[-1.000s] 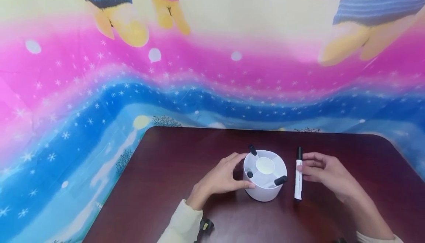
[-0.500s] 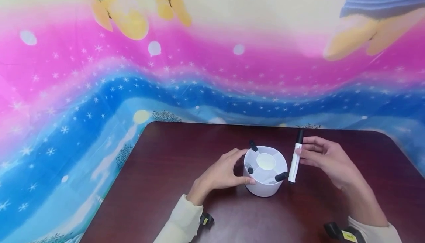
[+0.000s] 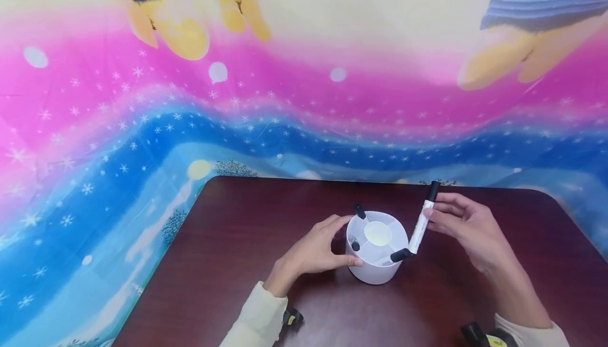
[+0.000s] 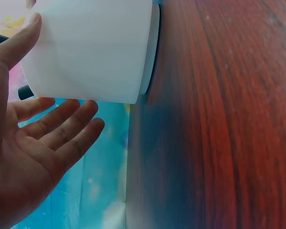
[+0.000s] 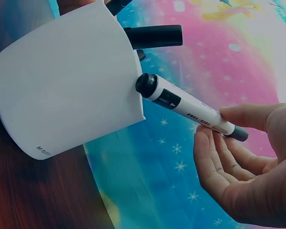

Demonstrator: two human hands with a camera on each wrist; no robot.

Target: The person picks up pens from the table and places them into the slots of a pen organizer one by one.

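Observation:
A round white pen holder [image 3: 375, 274] with divided compartments stands on the table. Three black-capped markers lean inside it, one being the marker [image 3: 400, 255] at its near right rim. My left hand [image 3: 309, 252] holds the holder's left side between thumb and fingers; in the left wrist view the thumb [image 4: 24, 40] lies against the wall. My right hand [image 3: 470, 228] pinches a white marker [image 3: 420, 227] with a black cap, tilted, cap end up. Seen from the right wrist, this marker's black lower end [image 5: 147, 85] is at the holder's rim; whether they touch, I cannot tell.
The dark reddish-brown table [image 3: 228, 231] extends around the holder. Behind it hangs a colourful cloth [image 3: 304, 99] with pink and blue bands. Black wrist straps [image 3: 484, 334] show near the sleeves.
My right hand has raised the marker and moved it left toward the holder, tilting its lower end to the rim. My left hand keeps its place on the holder.

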